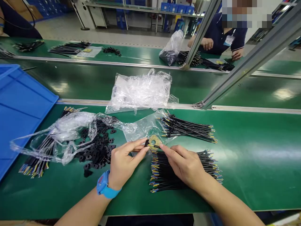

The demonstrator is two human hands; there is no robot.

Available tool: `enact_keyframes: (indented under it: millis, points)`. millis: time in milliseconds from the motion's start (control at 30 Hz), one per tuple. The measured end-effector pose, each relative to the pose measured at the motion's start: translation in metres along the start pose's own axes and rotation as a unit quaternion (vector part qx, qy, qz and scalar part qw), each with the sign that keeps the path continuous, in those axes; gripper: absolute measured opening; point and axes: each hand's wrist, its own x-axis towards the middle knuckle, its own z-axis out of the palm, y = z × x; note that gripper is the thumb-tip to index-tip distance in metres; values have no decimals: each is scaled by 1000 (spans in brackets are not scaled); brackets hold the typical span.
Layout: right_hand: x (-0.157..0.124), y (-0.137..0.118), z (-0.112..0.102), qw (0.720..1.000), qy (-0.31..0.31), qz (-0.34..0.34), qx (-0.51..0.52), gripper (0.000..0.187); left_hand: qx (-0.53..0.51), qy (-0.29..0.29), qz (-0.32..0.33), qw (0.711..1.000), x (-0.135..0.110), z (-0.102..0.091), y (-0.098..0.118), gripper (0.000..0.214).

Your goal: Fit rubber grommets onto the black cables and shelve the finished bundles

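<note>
Black, a small block (147, 143) is pinched in your left hand (125, 162) — your right hand (185, 163) grips a thin cable (157, 146) across the yellow sponge (157, 139), beyond the left end of the near cable bundle (162, 172).

1. Right of my right hand (185, 163), the green table (258, 150) gives me open room.
2. Black wires (191, 129) lie just beyond that hand, more beneath it.
3. Black pieces (100, 153) and crumpled plastic (75, 124) block my left hand (124, 163) leftward, then a blue box (18, 106).
4. A metal post (246, 66) slants up ahead, rightward.
</note>
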Motion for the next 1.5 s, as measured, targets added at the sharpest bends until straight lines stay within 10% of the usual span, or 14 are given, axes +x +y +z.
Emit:
enact_keyframes:
  millis: [200, 633, 767, 933, 1233, 1500]
  points:
    - [3, -9, -2, 1000, 14, 24, 13, 31, 67, 24, 118, 991, -3, 3, -1, 27]
    - [6, -13, -2, 999, 41, 0, 10, 25, 83, 16, 163, 983, -5, 6, 4, 17]
    - [1, -9, -4, 995, 72, -55, -44, 34, -95, -66, -19, 993, -4, 5, 3, 18]
    - [2, -5, -13, 990, 76, -104, -49, 38, -277, -143, -198, 929, -2, 8, -2, 24]
    - [8, -12, -11, 991, 18, 14, 129, 20, -152, -150, 39, 976, 2, 0, 4, 20]
    - [8, -15, -11, 960, -69, 53, 266, 31, -176, -212, 65, 959, -2, 4, 0, 17]
